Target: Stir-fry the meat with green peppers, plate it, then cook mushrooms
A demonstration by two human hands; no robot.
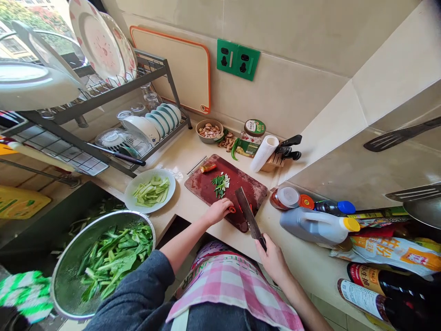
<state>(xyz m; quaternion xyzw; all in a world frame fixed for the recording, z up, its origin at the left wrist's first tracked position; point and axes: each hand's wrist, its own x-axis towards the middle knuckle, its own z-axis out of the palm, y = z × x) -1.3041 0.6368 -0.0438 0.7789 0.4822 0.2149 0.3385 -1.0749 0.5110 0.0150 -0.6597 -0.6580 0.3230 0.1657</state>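
My right hand (272, 257) is closed around the dark handle of a kitchen knife (248, 214), its wide blade angled over the dark red cutting board (201, 184). Pinched in the fingers of my left hand (219, 210) is a cut red chili (232, 209), at the board's front edge. More red bits show beside the blade, partly hidden by it. Farther back on the board lie chopped scallions (220, 184), green and white, and a reddish-brown piece (208, 168) whose kind I cannot make out.
A plate of sliced green stalks (151, 191) stands left of the board. A colander (55, 285) of leafy greens rests over the sink. Behind are a garlic bowl (209, 132), a paper towel roll (264, 154) and a knife block (275, 161). Bottles and a jug (313, 228) line the right.
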